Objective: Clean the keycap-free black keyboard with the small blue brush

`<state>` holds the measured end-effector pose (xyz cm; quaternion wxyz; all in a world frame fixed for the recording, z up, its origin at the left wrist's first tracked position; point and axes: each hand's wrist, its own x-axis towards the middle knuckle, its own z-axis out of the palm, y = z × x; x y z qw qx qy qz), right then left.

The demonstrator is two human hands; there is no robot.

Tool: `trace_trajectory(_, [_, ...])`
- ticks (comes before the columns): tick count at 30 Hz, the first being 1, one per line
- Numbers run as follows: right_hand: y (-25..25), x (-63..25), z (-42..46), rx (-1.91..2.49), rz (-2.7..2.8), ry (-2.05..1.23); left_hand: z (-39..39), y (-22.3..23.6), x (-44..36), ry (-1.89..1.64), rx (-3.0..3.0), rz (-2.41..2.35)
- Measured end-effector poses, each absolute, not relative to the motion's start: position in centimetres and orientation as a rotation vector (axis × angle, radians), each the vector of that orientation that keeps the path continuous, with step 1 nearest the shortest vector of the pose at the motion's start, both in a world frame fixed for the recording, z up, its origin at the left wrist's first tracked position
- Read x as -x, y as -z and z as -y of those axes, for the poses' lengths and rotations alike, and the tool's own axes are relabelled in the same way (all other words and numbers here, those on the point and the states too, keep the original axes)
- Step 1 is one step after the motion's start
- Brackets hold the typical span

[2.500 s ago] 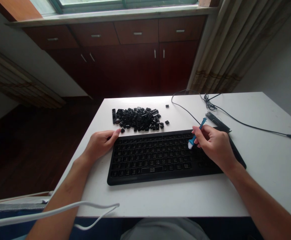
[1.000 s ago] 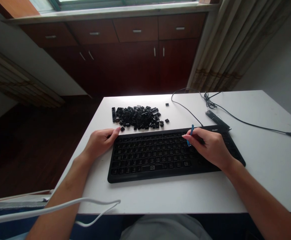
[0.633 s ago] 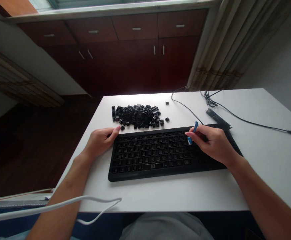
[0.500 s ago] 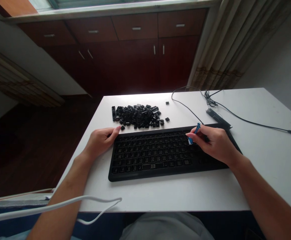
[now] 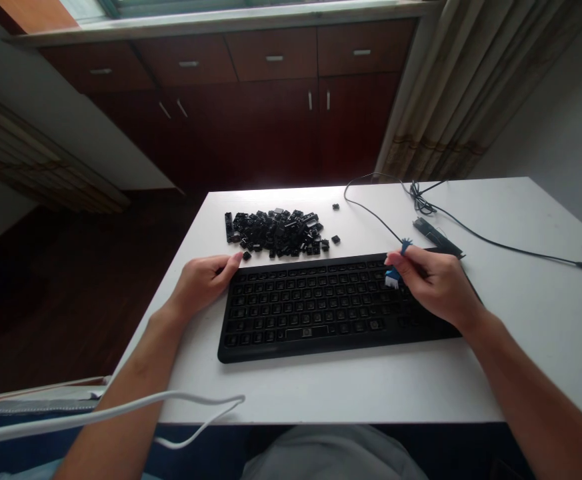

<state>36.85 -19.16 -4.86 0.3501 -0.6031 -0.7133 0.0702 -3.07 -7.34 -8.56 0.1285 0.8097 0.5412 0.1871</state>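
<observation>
A black keyboard (image 5: 298, 313) with its keycaps off lies on the white table. Its upper left corner is held by my left hand (image 5: 203, 283), thumb along the edge and fingers curled. Over the keyboard's upper right part, my right hand (image 5: 433, 280) pinches a small blue brush (image 5: 392, 274) with white bristles pointing down at the key sockets. My right hand hides some of the keyboard's right side. Behind the keyboard lies a heap of loose black keycaps (image 5: 278, 232), with a few strays around it.
On the white table (image 5: 331, 390), a black cable (image 5: 501, 241) runs from behind the keyboard to the right edge. A black strip-like part (image 5: 435, 237) lies behind the keyboard's right end. A white cord (image 5: 191, 395) crosses in front at lower left. Cabinets (image 5: 251, 127) stand beyond the table.
My right hand has shifted slightly right with the brush, whose bristles have moved right over the keyboard. My left hand stays on the corner.
</observation>
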Motion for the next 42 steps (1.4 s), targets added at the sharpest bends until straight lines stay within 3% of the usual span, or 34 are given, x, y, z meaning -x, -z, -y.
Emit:
trace_trajectory(4, [5.0,-37.0,19.1,1.54,1.841,0.096,7.3,8.6,3.1,-0.557,-2.358,-1.571])
trace_trajectory(9, [4.6,-36.8,19.3,1.578,1.782,-0.192,7.3,8.6,3.1,-0.564,-2.362,-1.572])
trace_trajectory(16, [4.7,-36.5,19.1,1.499,1.73,0.08,7.3,8.6,3.2,-0.543,-2.37,-1.571])
trace_trajectory(25, [4.7,-35.4,19.4,1.486,1.627,-0.59,7.3,8.7,3.2,-0.548,-2.357,-1.57])
trace_trajectory(31, [4.9,-35.0,19.3,1.377,1.833,-0.124,7.3,8.6,3.2,-0.55,-2.357,-1.583])
trace_trajectory(34, [4.9,-35.1,19.4,1.352,1.824,-0.073,7.3,8.6,3.2,-0.549,-2.353,-1.586])
trace_trajectory(38, [4.8,-34.9,19.5,1.391,1.755,-0.268,7.3,8.6,3.1,-0.541,-2.359,-1.58])
trace_trajectory(42, [4.9,-34.6,19.5,1.377,1.601,-0.693,7.4,8.4,3.0,-0.556,-2.358,-1.576])
